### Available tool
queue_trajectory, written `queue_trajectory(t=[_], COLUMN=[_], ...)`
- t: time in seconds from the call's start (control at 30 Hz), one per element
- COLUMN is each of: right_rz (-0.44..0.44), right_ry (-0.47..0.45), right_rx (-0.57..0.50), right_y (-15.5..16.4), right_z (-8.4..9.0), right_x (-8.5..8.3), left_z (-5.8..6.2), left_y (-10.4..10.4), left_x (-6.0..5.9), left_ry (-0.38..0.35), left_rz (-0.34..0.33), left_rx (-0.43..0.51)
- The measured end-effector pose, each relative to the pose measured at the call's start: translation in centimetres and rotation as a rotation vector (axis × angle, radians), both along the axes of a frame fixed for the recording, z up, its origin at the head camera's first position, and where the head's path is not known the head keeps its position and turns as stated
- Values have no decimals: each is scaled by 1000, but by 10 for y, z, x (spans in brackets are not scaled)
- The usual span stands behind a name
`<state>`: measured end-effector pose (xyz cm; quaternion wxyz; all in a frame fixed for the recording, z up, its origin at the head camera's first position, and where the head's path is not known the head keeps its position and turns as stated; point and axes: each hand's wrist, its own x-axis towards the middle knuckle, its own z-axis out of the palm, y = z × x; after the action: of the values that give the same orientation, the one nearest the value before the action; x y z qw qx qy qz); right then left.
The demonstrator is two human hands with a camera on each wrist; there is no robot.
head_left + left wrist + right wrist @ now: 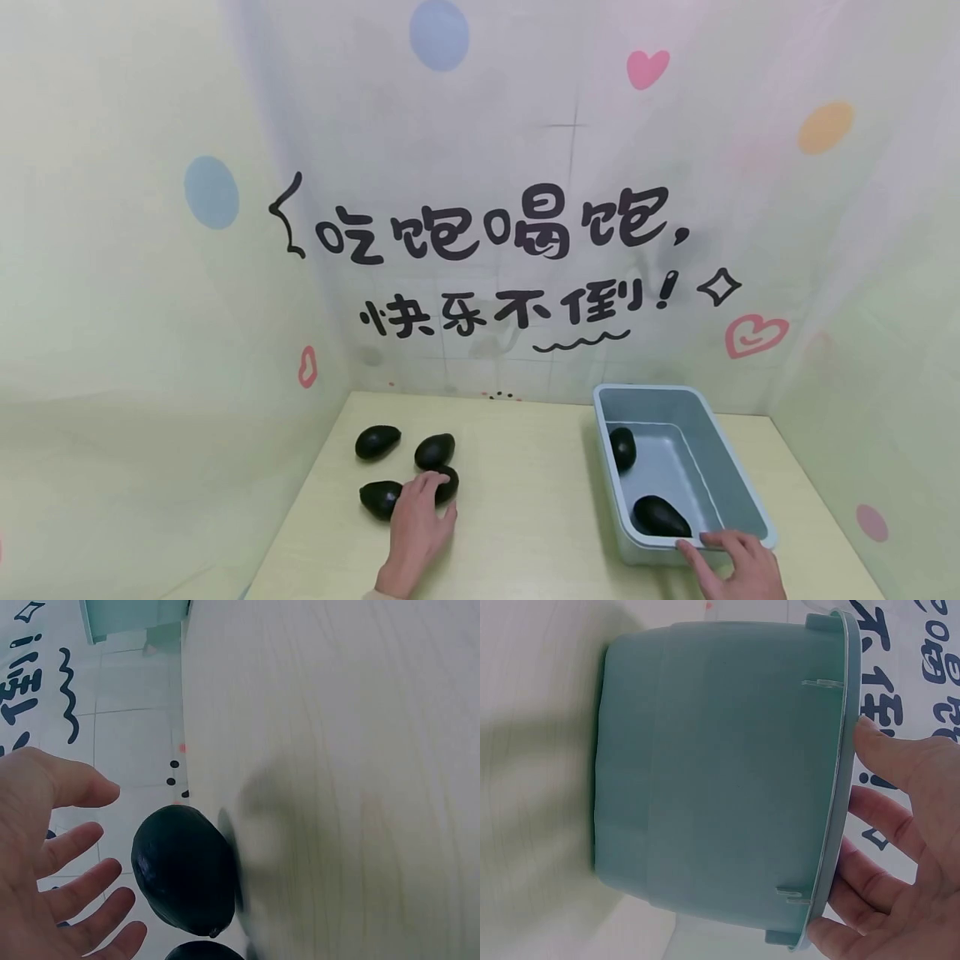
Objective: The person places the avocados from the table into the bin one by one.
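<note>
My left hand reaches down over a dark, glossy avocado on the table. In the left wrist view the thumb and fingers of this hand are spread beside the avocado, with a gap between. Another avocado lies just left of the hand, partly covered by it. On the right, my right hand holds the near rim of a light blue plastic bin. The right wrist view shows its thumb and fingertips at the rim of the bin. Two avocados, one near the front, lie inside.
Two more avocados, one farther left and one behind the reached-for one, lie on the pale wooden table. A printed cloth with black lettering hangs behind the table, and cloth walls stand on both sides.
</note>
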<state>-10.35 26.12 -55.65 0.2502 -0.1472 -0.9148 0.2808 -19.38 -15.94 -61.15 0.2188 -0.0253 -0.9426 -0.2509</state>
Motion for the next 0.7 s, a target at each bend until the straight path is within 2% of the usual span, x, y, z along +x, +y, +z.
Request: queue_trajectory(t=[0.13, 0.4, 0.7], right_rz=[0, -1, -13], right_ry=[-3, 10, -5], right_rx=[3, -9, -11], right_y=[1, 1, 1], right_z=[1, -3, -2], right_x=[0, -1, -2], left_z=[-2, -1, -5], left_y=[-3, -3, -7], left_x=[-5, -9, -19], left_ry=[27, -19, -59], left_rz=[-3, -4, 8], left_rx=[-37, -46, -10])
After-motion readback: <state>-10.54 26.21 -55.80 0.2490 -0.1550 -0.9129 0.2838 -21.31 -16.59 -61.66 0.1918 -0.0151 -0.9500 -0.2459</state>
